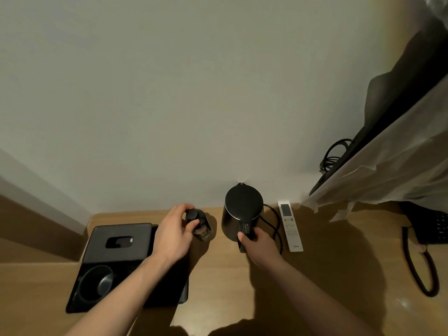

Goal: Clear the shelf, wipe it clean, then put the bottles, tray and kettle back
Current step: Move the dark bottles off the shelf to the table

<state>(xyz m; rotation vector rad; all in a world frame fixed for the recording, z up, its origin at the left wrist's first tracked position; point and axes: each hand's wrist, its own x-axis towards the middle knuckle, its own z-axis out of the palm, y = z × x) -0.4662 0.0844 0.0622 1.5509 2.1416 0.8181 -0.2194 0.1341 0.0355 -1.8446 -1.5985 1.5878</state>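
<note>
Left hand: my fingers curl around the dark cap of a bottle standing on the shelf, beside the tray.
Right hand: my fingers clamp the handle of the kettle, near the wall.

left hand – we reach in bare-armed, left of the kettle, fingers and thumb curled round the cap of a bottle | right hand – our forearm angles up from below the kettle, fingers wrapped on its handle, thumb on top
</note>
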